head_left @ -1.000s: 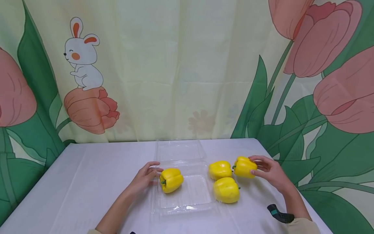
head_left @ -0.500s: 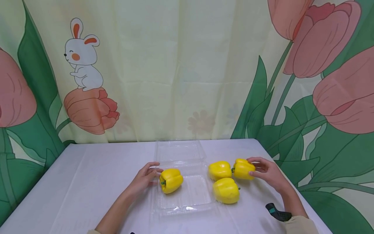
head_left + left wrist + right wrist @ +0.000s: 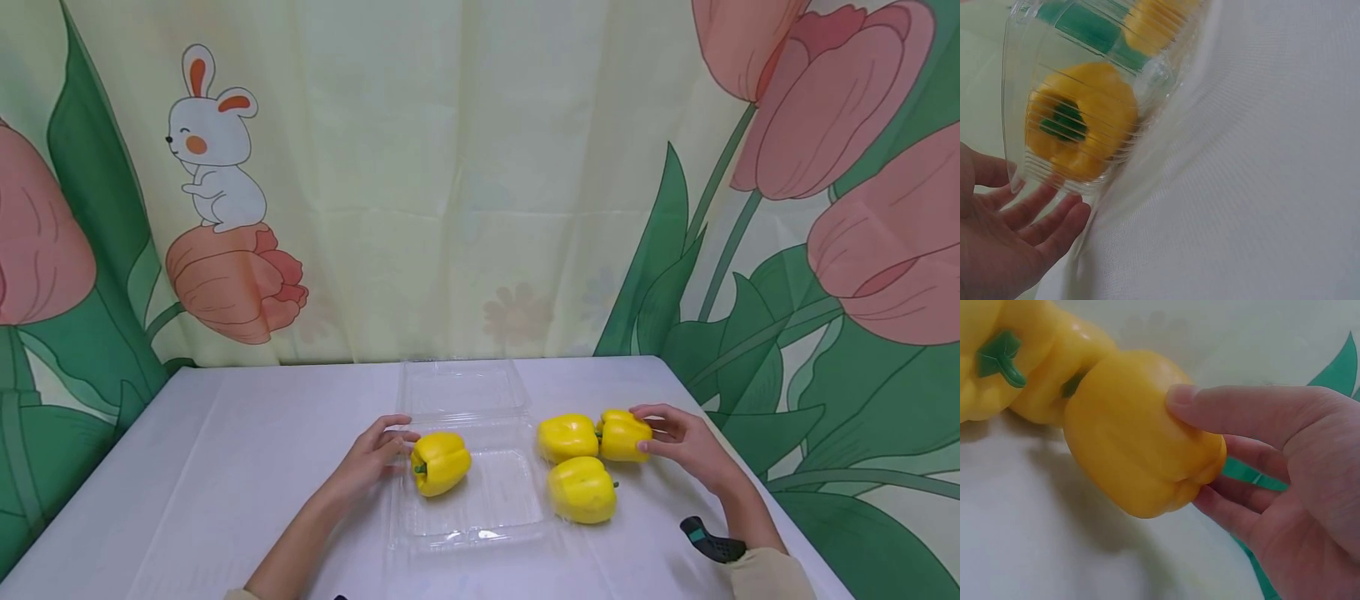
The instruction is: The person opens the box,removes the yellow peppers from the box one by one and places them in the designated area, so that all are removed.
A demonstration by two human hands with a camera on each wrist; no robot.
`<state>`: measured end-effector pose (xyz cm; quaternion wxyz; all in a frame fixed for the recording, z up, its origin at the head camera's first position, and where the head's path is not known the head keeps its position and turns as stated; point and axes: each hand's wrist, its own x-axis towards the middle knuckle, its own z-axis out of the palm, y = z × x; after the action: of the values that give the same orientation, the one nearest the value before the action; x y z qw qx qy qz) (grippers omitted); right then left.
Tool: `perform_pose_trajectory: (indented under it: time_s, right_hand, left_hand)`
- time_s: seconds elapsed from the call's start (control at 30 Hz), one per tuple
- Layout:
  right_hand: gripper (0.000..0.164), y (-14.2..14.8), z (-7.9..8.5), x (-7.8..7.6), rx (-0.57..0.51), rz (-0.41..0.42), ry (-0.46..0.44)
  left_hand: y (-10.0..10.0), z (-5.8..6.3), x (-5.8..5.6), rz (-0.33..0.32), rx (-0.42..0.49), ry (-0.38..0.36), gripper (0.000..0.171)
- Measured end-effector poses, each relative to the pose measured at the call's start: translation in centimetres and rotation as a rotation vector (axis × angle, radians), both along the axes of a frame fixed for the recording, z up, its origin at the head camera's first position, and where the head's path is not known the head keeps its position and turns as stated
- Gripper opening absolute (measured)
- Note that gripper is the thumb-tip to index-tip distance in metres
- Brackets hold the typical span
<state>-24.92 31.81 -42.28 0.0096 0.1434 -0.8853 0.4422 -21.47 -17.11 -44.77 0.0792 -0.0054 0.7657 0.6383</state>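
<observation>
My right hand pinches a yellow bell pepper between thumb and fingers; in the right wrist view the thumb lies on its upper side and the fingers reach behind its blunt end. Its green-stemmed end points left, right beside a second yellow bell pepper. A clear plastic clamshell container lies with its lid laid back, and one yellow bell pepper sits in its left part, stem facing left. My left hand rests its relaxed fingers against the container's left wall, as the left wrist view shows close up.
Another yellow bell pepper lies nearer me, just right of the container. The transparent lid spreads toward the table's back edge. A white cloth covers the table, and a printed curtain hangs behind it.
My right hand has moved slightly left and down with the pepper, bringing it up close to the neighbouring one. The left hand and the pepper in the container have stayed put.
</observation>
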Motion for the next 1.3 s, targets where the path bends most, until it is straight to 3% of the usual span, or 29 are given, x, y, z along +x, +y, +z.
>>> perform_pose_trajectory:
  time_s: [0.6, 1.3]
  right_hand:
    - [0.047, 0.6, -1.0, -0.3, 0.039, 0.008, -0.025]
    - [0.052, 0.6, -1.0, 0.0, -0.020, 0.021, -0.012]
  left_hand:
    - [0.1, 0.2, 0.1, -0.005, -0.022, 0.001, 0.037]
    - [0.0, 0.2, 0.1, -0.001, -0.010, -0.010, 0.036]
